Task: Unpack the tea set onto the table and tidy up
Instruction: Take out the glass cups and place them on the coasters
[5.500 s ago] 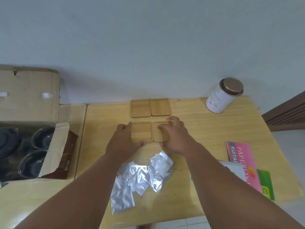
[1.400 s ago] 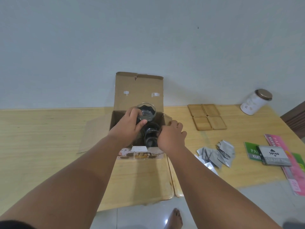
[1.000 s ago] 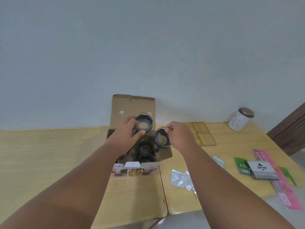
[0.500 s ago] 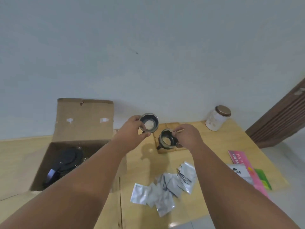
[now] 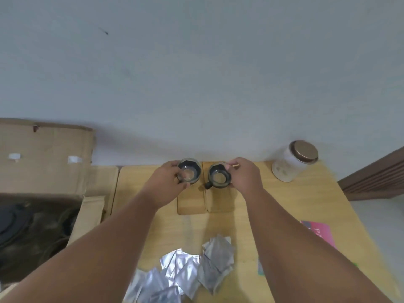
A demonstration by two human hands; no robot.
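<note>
Two small dark glass cups are held over the far pair of wooden coasters. My left hand [image 5: 167, 181] grips the left cup [image 5: 189, 173], and my right hand [image 5: 244, 174] grips the right cup [image 5: 219, 176], whose black handle points toward me. Whether the cups touch the coasters I cannot tell. The near two coasters [image 5: 190, 203] lie bare on the wooden table [image 5: 284, 206]. The open cardboard box [image 5: 43, 162] stands at the left with a dark teapot lid [image 5: 11, 219] and other dark pieces inside.
A white canister with a bronze lid [image 5: 293, 160] stands at the table's back right. Several silver foil sachets [image 5: 192, 270] lie scattered near the front edge. A pink booklet [image 5: 321, 232] lies at the right. A wall runs close behind the table.
Both hands lifted a cup each out of the box, carried them right and lowered them over the far coasters. The view swung from the box back to the coasters.
</note>
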